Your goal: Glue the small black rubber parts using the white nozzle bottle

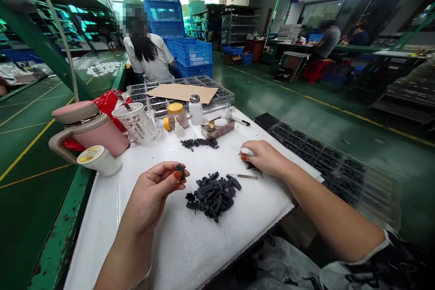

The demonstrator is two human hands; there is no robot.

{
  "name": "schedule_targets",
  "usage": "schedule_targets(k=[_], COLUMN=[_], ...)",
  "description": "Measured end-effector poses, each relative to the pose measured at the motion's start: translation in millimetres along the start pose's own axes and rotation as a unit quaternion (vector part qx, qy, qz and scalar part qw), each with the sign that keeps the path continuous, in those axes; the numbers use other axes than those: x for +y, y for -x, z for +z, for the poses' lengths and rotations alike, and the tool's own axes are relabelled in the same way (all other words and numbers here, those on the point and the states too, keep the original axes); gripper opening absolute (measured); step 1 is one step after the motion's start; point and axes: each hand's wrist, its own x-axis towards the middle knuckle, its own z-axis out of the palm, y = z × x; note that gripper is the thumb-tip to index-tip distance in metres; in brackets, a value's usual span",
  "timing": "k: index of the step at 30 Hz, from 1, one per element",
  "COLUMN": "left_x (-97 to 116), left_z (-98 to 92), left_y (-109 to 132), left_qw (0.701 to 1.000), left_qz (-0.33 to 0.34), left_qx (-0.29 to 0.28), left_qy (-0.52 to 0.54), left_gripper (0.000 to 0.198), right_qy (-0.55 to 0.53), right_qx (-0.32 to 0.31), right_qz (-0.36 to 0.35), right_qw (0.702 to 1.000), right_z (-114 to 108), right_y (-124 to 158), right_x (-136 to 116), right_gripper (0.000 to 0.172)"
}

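Observation:
My left hand (152, 195) is raised over the white work surface (190, 253), pinching a small dark, rounded plastic part (180, 171) between thumb and fingers. Just right of it lies a heap of similar black plastic parts (212, 195). My right hand (267, 156) is closed around a white, rounded object (248, 151), possibly a small bottle; most of it is hidden by the fingers. Thin black pieces (254, 169) lie beneath that hand. Between the heap and my right hand rests a slim tool with a thin needle-like tip (247, 176).
Tiny black rings (200, 144) are piled behind the heap. Farther back stand a small box (217, 130), a white pump bottle (195, 111) and a yellow-lidded jar (177, 115). A pink mug (98, 129) and cups stand left. Compartment trays (312, 149) sit right; a person (149, 54) sits ahead.

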Motion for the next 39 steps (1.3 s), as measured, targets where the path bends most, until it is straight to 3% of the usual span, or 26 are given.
schedule_targets(k=[7,10,14,20,29,39], left_x=[2,2,2,0,-1,-9], left_z=[1.4,-1.7,-7.8,-10.7,-6.1,-8.3], left_y=[2,2,1,-2,-1,-7], left_qw=[0.998,0.992,0.982,0.972,0.977,0.988], left_qz=[-0.023,-0.032,-0.042,-0.045,-0.027,-0.024], left_qx=[-0.033,-0.048,-0.051,-0.043,-0.062,-0.055], left_qy=[0.055,0.109,0.177,0.228,0.204,0.144], left_gripper=[0.016,0.015,0.024,0.032,0.028,0.025], right_qy=[-0.079,-0.153,-0.302,-0.244,-0.301,-0.246], right_qx=[0.093,0.090,0.053,0.079,0.077,0.096], right_qz=[-0.003,-0.041,-0.129,-0.218,-0.239,-0.210], right_qw=[0.993,0.983,0.943,0.941,0.920,0.941], right_z=[-9,-10,-9,-1,15,22], right_y=[-6,-14,-22,-26,-22,-20], right_x=[-19,-44,-91,-137,-136,-134], right_gripper=[0.007,0.013,0.015,0.009,0.019,0.017])
